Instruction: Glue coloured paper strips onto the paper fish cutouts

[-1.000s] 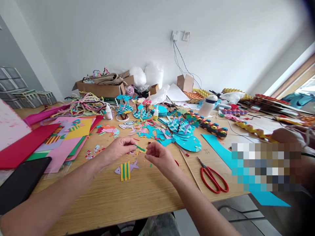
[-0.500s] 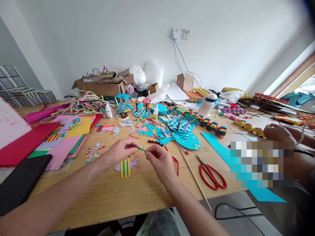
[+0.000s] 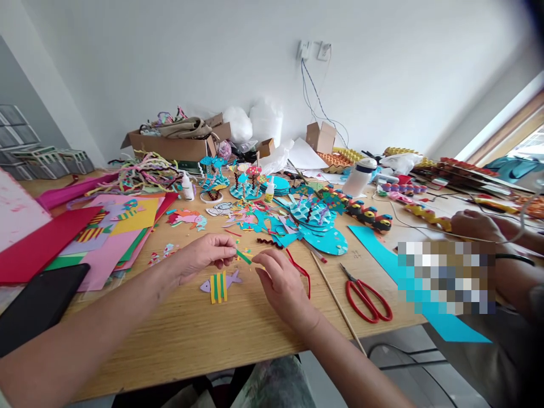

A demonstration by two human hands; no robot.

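Green paper strip [image 3: 243, 257] in hand
Left hand [image 3: 215, 253] pinches it, one o'clock from the striped paper fish [image 3: 219, 287]; right hand [image 3: 280, 280] gapes, seemingly empty, beside it. Light pressure should prevent creases.

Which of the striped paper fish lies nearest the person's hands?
The purple fish with yellow and green stripes, on bare tabletop; the other striped fish lie farther left, on coloured paper.

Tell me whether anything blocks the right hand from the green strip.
Nothing visible does. The left hand pinches one end of the green strip; its free end lies right by the parted fingertips of the right hand. The purple fish lies below on the table, out of the way.
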